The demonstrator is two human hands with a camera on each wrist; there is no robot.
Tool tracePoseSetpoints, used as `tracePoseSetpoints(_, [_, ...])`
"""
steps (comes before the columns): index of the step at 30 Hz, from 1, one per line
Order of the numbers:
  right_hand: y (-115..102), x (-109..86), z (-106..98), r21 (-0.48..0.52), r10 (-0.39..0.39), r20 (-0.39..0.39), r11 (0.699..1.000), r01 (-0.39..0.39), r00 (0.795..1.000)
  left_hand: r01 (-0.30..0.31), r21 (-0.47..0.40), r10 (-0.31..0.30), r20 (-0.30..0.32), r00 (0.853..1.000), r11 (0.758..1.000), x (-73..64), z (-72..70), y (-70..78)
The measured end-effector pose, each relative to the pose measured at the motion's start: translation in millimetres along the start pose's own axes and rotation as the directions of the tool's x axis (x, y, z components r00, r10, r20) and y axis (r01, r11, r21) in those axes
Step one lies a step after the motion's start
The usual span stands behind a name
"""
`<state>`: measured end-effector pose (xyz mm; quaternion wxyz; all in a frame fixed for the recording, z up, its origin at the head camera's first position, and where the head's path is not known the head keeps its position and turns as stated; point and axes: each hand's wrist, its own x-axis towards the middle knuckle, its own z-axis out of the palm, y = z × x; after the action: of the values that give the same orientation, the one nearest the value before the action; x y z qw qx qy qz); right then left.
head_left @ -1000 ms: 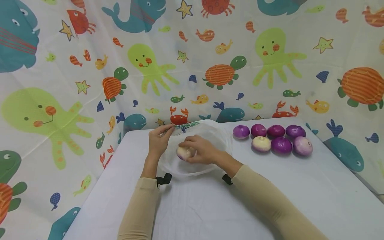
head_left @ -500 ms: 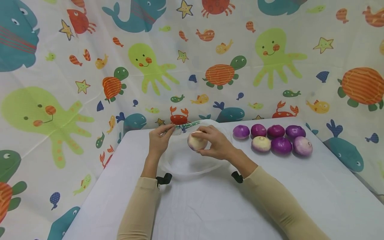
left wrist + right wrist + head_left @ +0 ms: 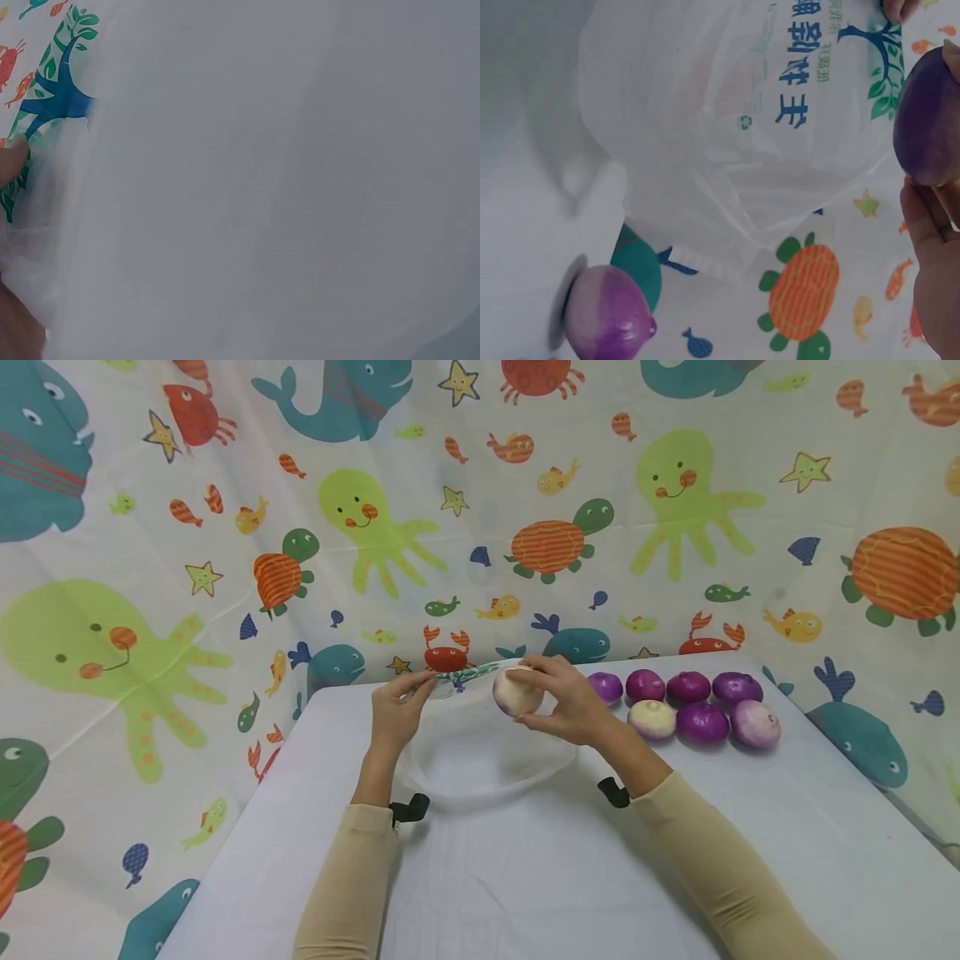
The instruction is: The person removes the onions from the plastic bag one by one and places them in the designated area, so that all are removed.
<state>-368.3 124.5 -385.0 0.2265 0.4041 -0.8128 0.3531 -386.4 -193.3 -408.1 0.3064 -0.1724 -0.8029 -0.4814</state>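
Note:
My left hand (image 3: 396, 714) pinches the top edge of a translucent white plastic bag (image 3: 472, 760), printed with a blue and green tree. In the left wrist view, the left thumb (image 3: 10, 160) rests on the tree print (image 3: 64, 94), and the pale bag fills most of the picture. My right hand (image 3: 576, 703) grips an onion (image 3: 516, 693), thumb below and fingers above, over the far right of the bag's mouth. It looks cream and purple from the head, while its dark purple side (image 3: 928, 120) shows in the right wrist view.
Several purple onions stand in two rows at the back right of the table (image 3: 495, 877), among them a cream one (image 3: 652, 720) and a pale lilac one (image 3: 756, 724). A curtain (image 3: 480, 468) with sea animals hangs directly behind the table.
My right hand has lifted the onion out from low inside the bag's mouth, moving up and to the right. The left hand has stayed at the bag's edge.

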Motion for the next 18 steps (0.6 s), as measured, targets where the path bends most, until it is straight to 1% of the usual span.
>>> tracePoseSetpoints(4, [8, -1.0, -9, -0.042, 0.016, -0.034, 0.999, -0.018, 0.999, 0.002, 0.002, -0.002, 0.001, 1.000, 1.000, -0.8, -0.5, 0.2])
tracePoseSetpoints(9, [25, -5.6, -22, -0.101, 0.093, -0.081, 0.990, -0.101, 0.992, 0.006, 0.016, -0.006, 0.005, 1.000, 1.000, -1.6, -0.1, 0.3])
tracePoseSetpoints(14, [37, -9.0, -37, -0.082, 0.126, -0.125, 0.987, -0.137, 0.984, 0.010, 0.007, -0.011, 0.008, 1.000, 1.000, -1.7, 0.1, 0.1])
tracePoseSetpoints(16, [39, -9.8, -43, -0.070, 0.141, -0.126, 0.986, -0.151, 0.982, 0.013, -0.005, -0.013, 0.007, 1.000, 1.000, -1.5, 0.0, 0.4])
tracePoseSetpoints(18, [42, -11.1, -47, -0.057, 0.173, -0.120, 0.982, -0.180, 0.978, 0.017, -0.013, -0.017, 0.005, 1.000, 1.000, -1.5, -0.1, 0.3])
